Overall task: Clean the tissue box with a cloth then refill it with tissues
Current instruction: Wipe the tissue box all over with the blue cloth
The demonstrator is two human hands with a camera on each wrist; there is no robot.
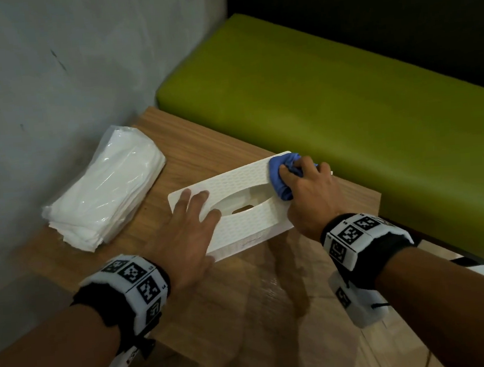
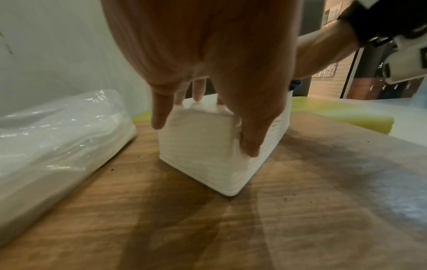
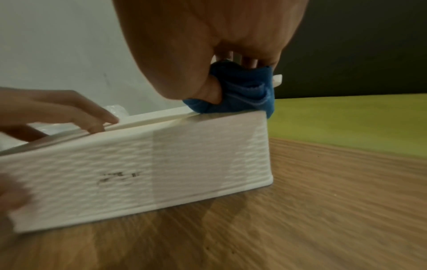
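A white textured tissue box [image 1: 243, 183] [image 2: 203, 160] [image 3: 138, 164] lies on the wooden table [image 1: 230, 301], its oval top slot showing nothing inside. My left hand [image 1: 191, 217] [image 2: 203, 91] lies flat on the box's left end, fingers straight on the lid and thumb down the near side. My right hand [image 1: 305, 183] [image 3: 221, 54] grips a bunched blue cloth [image 1: 282, 174] [image 3: 245, 89] and presses it on the box's far right top corner. A clear plastic pack of white tissues [image 1: 103, 186] [image 2: 57, 137] lies to the left by the wall.
A grey wall [image 1: 50, 83] borders the table on the left. A green padded bench [image 1: 330, 102] [image 3: 346, 118] runs along the table's far right side, with a dark wall behind it. Bare wooden tabletop lies in front of the box.
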